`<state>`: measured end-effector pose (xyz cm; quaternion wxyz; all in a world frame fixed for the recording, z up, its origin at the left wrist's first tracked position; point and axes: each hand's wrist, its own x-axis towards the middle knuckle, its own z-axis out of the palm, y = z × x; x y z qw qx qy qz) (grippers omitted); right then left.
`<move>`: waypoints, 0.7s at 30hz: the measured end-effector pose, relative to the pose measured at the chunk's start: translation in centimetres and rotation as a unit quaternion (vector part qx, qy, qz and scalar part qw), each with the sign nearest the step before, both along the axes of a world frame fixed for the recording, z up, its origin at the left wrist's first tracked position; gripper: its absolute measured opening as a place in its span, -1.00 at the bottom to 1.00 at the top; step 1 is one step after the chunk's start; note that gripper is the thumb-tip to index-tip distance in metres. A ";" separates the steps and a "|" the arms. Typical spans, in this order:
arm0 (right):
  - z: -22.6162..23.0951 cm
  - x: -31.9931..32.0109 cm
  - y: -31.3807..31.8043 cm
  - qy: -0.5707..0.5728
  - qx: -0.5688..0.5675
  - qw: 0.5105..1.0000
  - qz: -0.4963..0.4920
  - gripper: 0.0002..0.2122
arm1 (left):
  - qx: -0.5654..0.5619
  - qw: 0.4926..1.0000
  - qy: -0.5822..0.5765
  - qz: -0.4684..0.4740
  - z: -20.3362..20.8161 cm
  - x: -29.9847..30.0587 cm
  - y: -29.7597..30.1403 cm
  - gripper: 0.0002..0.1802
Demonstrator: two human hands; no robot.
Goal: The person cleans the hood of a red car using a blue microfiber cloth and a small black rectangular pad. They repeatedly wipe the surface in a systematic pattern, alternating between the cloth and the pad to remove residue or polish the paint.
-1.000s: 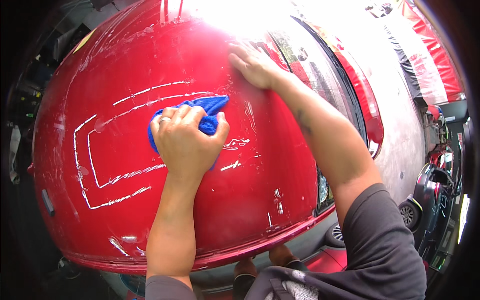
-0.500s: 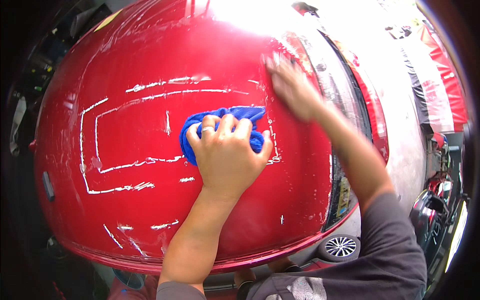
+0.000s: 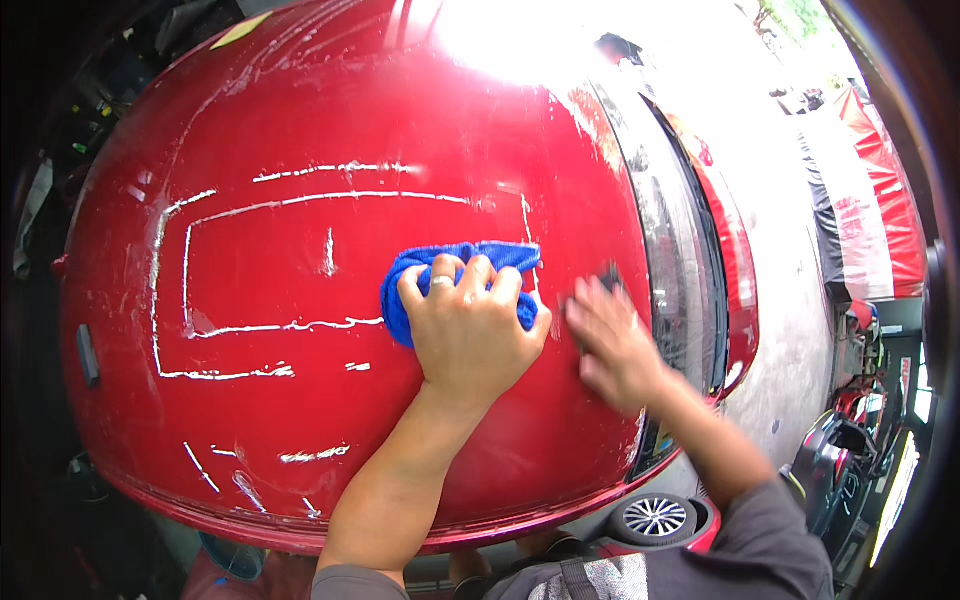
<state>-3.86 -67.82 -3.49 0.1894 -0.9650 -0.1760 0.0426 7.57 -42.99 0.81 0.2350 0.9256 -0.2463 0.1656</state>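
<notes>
My left hand, a ring on one finger, is closed over a bunched blue cloth and presses it on a red car roof. To its right, my right hand lies low on the roof, its fingers smeared by motion. A small dark piece shows at its fingertips; the fingers hide most of it, and I cannot make out its kind. Broken white lines form nested rectangular outlines on the red paint, partly running behind the cloth.
A grey block rests on the roof's left side. A yellow piece lies at the far left edge. Car glass borders the roof on the right. Below it is a wheel. Black car parts stand at the right.
My right hand has swept nearer to me from the far right of the roof. My left hand and the blue cloth have shifted slightly right and nearer.
</notes>
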 end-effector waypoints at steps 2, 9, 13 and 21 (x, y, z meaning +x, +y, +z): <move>-0.1 10.1 -0.4 -0.051 -0.044 0.996 -0.052 -0.41 | -0.015 1.000 -0.004 -0.003 -0.2 0.3 0.0 -0.68; -1.9 29.5 -4.2 -0.008 0.084 0.982 -0.169 -0.45 | 0.002 0.999 -0.028 -0.027 -0.5 0.2 -1.2 -0.70; -1.2 12.1 2.9 -0.059 -0.024 0.994 -0.083 -0.41 | -0.006 1.000 -0.013 0.004 -0.7 0.6 0.5 -0.72; 0.2 13.1 0.7 -0.050 -0.051 0.997 0.005 -0.41 | -0.005 1.000 0.014 -0.013 -0.1 0.7 0.2 -0.77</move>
